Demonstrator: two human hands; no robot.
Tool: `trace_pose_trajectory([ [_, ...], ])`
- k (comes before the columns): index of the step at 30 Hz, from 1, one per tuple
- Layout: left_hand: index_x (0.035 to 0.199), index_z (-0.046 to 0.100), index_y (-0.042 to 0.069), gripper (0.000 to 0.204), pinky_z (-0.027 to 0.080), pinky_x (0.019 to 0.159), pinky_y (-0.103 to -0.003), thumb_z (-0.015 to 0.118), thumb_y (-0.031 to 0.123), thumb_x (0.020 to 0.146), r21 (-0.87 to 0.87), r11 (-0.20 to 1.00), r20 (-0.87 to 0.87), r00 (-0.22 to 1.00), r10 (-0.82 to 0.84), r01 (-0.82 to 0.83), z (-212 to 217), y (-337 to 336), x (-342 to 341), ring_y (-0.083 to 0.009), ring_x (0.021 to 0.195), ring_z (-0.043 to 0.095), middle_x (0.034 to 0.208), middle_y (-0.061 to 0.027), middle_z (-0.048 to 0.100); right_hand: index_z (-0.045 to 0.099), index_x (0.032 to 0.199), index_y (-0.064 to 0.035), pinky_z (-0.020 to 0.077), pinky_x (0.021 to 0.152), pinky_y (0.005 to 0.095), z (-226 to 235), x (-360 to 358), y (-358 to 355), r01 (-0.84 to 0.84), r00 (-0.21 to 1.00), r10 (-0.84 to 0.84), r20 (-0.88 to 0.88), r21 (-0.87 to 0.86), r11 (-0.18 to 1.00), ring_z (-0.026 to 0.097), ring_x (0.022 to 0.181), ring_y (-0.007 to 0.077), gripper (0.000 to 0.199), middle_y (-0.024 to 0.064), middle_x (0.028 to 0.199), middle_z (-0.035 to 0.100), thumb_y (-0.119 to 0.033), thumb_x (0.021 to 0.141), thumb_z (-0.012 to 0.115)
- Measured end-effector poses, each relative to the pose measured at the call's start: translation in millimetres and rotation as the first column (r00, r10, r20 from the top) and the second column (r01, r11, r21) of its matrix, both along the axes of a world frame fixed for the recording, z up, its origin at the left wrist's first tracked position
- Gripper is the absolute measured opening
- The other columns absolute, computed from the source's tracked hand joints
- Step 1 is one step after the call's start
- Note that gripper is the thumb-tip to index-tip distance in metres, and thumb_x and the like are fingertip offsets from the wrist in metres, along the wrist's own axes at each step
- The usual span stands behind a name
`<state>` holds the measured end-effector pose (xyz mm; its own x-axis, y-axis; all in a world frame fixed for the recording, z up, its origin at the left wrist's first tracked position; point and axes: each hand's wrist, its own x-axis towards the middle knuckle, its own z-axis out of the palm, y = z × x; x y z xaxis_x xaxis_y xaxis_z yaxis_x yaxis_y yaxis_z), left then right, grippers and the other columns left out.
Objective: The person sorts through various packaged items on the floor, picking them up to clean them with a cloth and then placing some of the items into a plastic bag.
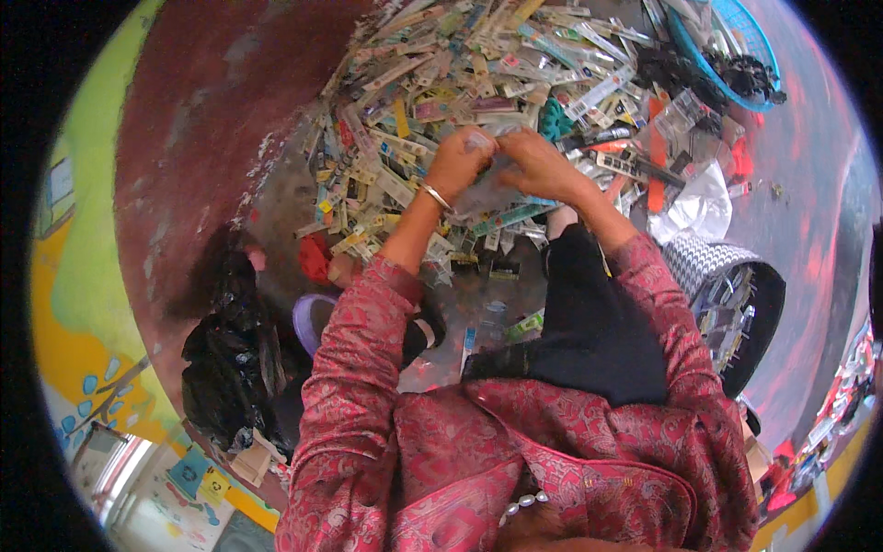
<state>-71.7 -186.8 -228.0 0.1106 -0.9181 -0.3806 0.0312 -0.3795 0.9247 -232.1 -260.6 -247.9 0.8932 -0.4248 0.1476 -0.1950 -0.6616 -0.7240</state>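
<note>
My left hand (460, 166), with a bangle at its wrist, is closed with its fingertips near those of my right hand (541, 170). Between them hangs a clear, crumpled plastic piece (480, 195), blurred and partly covered by the fingers; it looks like a thin wrapper. Both hands seem to pinch it. Below and beyond spreads a wide heap of flat, narrow plastic strips (405, 69), mostly whitish with coloured patches. A teal plastic piece (554, 120) sits in the heap just past my right hand.
A blue basket (750, 51) stands at the far right beside black plastic. Nearer on the right are a white sheet (694, 207) and a houndstooth-patterned container (704, 262) holding clear pieces. A black bag (235, 359) and purple ring-shaped object (308, 322) lie to the left.
</note>
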Motion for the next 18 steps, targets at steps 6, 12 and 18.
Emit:
trace_pose_trajectory([
  [6, 0.087, 0.059, 0.009, 0.013, 0.030, 0.047, -0.017, 0.056, 0.021, 0.082, 0.243, 0.967, -0.106, 0.989, 0.104, -0.076, 2, 2, 8, -0.0029, 0.054, 0.040, 0.064, 0.0065, 0.047, 0.059, 0.088, -0.0050, 0.0418, 0.070, 0.0416, -21, 20, 4, 0.127, 0.991, -0.132, -0.020, -0.167, 0.978, 0.054, 0.080, 0.0302, 0.022, 0.0171, 0.083, 0.055, -0.021, 0.074, 0.054],
  [12, 0.089, 0.059, 0.005, 0.012, 0.030, 0.045, -0.018, 0.055, 0.015, 0.083, 0.132, 0.968, -0.169, 0.957, 0.235, -0.214, -5, -4, 0, -0.0035, 0.050, 0.038, 0.062, 0.0065, 0.046, 0.057, 0.102, -0.0013, 0.0432, 0.076, 0.0389, -30, 24, -5, 0.024, 0.992, -0.066, 0.106, 0.355, 0.935, 0.054, 0.088, 0.0348, 0.031, 0.0203, 0.094, 0.056, -0.019, 0.078, 0.048],
  [18, 0.092, 0.059, 0.005, 0.013, 0.024, 0.039, -0.018, 0.056, 0.014, 0.083, 0.272, 0.937, -0.296, 0.908, 0.298, -0.220, -7, 0, 14, -0.0024, 0.045, 0.033, 0.056, 0.0072, 0.041, 0.050, 0.117, -0.0057, 0.0436, 0.077, 0.0353, -23, 16, 0, 0.045, 0.988, -0.132, 0.083, 0.655, 0.754, 0.056, 0.088, 0.0327, 0.044, 0.0208, 0.098, 0.058, -0.026, 0.078, 0.048],
])
